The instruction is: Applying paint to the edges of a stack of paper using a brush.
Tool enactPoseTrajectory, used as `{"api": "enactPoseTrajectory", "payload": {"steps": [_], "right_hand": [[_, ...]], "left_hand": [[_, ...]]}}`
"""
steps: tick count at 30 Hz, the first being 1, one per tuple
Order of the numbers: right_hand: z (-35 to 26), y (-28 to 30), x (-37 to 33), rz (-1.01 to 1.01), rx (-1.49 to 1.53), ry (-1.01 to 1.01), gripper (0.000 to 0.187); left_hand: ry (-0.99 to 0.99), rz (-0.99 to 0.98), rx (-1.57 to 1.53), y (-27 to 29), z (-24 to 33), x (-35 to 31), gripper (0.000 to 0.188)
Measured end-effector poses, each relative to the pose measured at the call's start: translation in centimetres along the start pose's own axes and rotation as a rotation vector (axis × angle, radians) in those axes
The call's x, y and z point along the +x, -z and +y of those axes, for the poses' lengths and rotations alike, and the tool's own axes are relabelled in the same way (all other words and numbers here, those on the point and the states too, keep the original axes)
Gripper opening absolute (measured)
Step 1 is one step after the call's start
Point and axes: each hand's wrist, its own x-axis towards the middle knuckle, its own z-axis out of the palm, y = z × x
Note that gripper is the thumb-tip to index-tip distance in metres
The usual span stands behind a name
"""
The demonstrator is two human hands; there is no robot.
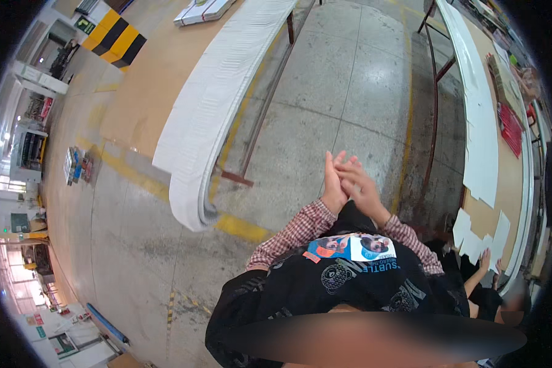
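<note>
My left hand and my right hand meet in front of my body, above the concrete floor. The left one has its fingers stretched out and its palm turned toward the right one. Loosely bent and apart, the fingers of the right hand lie against the left palm and fingers. Neither hand visibly holds anything. Checked sleeves cover both forearms. Ahead and to the left of my hands, a long overlapping row of white sheets lies along a brown tabletop, its near end hanging over the edge.
On the right stands another long table with white sheets and a red item. Beside it, a co-worker's hand touches white pieces. A striped pillar rises at the far left; a bundle sits on the floor.
</note>
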Motion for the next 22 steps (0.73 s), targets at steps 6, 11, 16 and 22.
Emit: {"api": "enactPoseTrajectory", "payload": {"steps": [6, 11, 16, 22], "right_hand": [[5.0, 2.4, 4.3, 0.056, 0.22, -0.361, 0.015], [14.4, 6.2, 11.3, 0.257, 0.117, -0.366, 0.018], [22.8, 11.6, 23.8, 0.44, 0.362, -0.579, 0.025], [27.9, 15.9, 42.4, 0.198, 0.187, -0.339, 0.027]], "left_hand": [[0.227, 0.172, 0.064, -0.3, 1.6, 11.6, 0.072], [0.153, -0.006, 0.158, -4.5, 6.4, 22.6, 0.042], [0.149, -0.001, 0.308, -7.6, 13.2, 31.5, 0.038], [-0.083, 0.05, 0.38, -9.9, 22.2, 41.7, 0.038]]}}
